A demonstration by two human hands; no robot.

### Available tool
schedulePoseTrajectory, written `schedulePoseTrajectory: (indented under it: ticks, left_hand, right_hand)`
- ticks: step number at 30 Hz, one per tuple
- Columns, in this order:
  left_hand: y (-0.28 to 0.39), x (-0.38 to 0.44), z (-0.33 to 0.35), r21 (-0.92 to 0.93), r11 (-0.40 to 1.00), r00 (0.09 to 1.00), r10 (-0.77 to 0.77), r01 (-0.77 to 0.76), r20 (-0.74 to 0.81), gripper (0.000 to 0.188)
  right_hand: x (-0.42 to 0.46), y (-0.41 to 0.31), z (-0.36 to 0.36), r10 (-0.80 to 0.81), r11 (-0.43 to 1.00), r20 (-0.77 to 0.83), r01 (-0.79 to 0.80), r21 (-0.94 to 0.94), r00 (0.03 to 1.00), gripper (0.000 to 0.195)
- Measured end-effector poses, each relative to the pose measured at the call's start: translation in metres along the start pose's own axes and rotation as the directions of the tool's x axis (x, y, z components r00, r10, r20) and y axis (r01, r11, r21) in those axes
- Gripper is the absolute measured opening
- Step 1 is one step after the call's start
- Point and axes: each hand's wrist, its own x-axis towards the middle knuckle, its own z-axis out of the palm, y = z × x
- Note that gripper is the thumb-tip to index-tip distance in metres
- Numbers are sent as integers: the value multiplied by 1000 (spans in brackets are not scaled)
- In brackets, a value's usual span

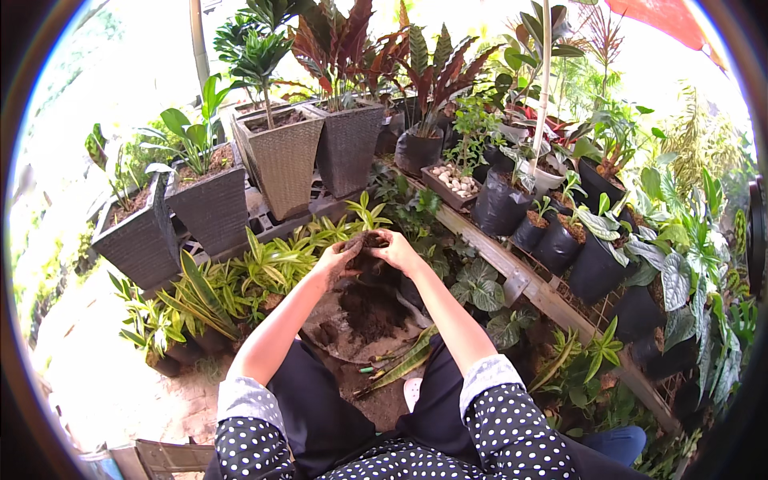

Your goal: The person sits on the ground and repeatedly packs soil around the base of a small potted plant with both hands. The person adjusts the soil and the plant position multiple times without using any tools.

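Both of my hands meet in front of me over a sheet heaped with dark soil. My left hand (341, 259) and my right hand (393, 249) are on either side of a dark, soil-covered clump (365, 245), fingers curled around it. Soil clings to the fingers. Below them the dark potting soil (369, 312) lies on a pale sheet (321, 330). Cut snake plant leaves (405, 363) rest at the sheet's near edge, beside a small green object (366, 370). What lies directly under the hands is partly hidden.
Tall woven-texture planters (282, 156) stand behind and left, above low variegated plants (270, 264). A metal rail (540, 300) runs diagonally on the right, with black plant bags (504, 201) beyond it. Someone's blue-clad limb (618, 444) shows at lower right.
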Motion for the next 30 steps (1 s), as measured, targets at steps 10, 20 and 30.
schedulePoseTrajectory:
  ticks: [10,20,30]
  left_hand:
    - [8,8,20,230,972,991,65,-36,-120,44]
    - [-16,25,-1,284,958,977,101,-45,-186,40]
    - [-16,25,2,216,975,983,90,-53,-163,44]
  right_hand:
    - [10,32,-13,-153,981,-92,162,106,984,29]
    - [28,36,-7,234,890,-107,-168,424,966,18]
    - [25,51,-25,144,926,25,-143,349,989,20]
